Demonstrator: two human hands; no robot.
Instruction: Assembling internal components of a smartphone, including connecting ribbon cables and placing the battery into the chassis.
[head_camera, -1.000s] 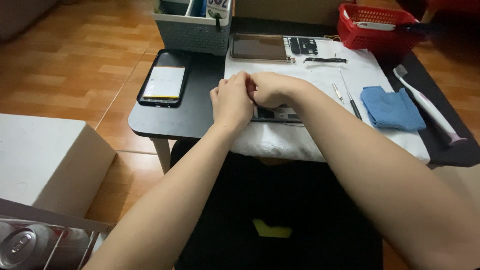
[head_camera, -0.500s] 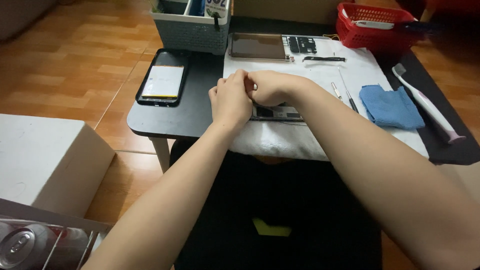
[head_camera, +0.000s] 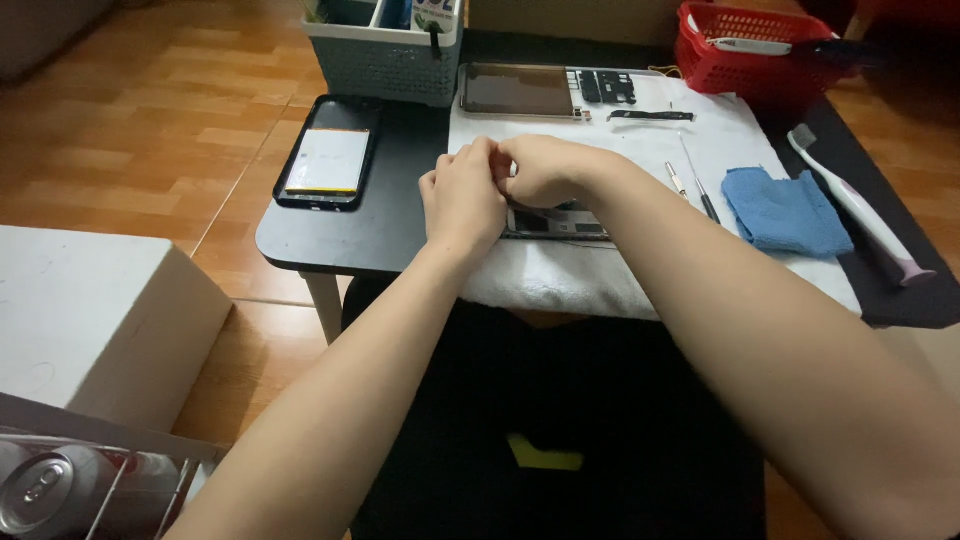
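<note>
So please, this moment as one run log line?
left hand + right hand: together over opened phone | white towel under | blue cloth right

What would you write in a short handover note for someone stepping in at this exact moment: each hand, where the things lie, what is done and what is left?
Left hand and right hand: fingertips pressed together over the opened device on the white towel; whether they pinch a small part is hidden.
Around them: removed screen panel and small black parts at the towel's far edge, thin tools to the right, blue cloth, toothbrush, a phone to the left.
Done: the device is open, parts laid out.
Left: the device is not closed; parts remain out.
</note>
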